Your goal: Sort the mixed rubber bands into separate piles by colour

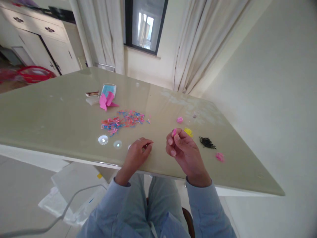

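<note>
My right hand is raised above the table's front part, its thumb and fingers pinched on a small pink bundle that looks like rubber bands. Just beyond it lie another pink bundle and a yellow bundle. To its right are a black bundle and a second pink bundle. My left hand rests low at the table's near edge, thumb and forefinger tips together; anything between them is too small to make out. Beyond it spreads a loose pile of pink, blue and orange bands.
At the back left of the table lie a blue face mask, a pink folded piece and a small card-like item. A tiny clear item lies at the right. A wall borders the table's right side.
</note>
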Tool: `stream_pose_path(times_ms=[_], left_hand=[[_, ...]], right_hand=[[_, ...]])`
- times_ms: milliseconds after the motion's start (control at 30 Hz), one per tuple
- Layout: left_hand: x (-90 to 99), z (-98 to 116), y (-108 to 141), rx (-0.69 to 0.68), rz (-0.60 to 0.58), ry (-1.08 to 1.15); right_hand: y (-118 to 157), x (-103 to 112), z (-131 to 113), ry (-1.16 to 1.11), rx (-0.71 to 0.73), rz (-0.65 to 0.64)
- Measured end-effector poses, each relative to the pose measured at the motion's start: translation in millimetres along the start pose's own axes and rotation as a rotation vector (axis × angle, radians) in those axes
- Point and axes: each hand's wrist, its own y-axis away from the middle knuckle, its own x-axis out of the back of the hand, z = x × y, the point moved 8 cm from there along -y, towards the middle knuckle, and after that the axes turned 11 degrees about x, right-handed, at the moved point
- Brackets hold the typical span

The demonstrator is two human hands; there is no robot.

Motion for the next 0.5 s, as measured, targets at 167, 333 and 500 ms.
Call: stream_pose_path(times_ms=[167, 333, 500], left_hand=[[1.7, 0.1, 0.0, -0.013, -0.002, 0.001], [1.5, -0.3, -0.2, 0.0, -0.012, -0.035], [1.1, -0.9, -0.3, -0.003, -0.021, -0.063]], right_hand=[[14.9, 15.2, -23.9, 0.09, 0.097, 0.097], [20.0, 22.8, -30.0, 0.148, 0.115, 0.119], [26.6, 37.6, -26.5, 0.177, 0.114, 0.154]])
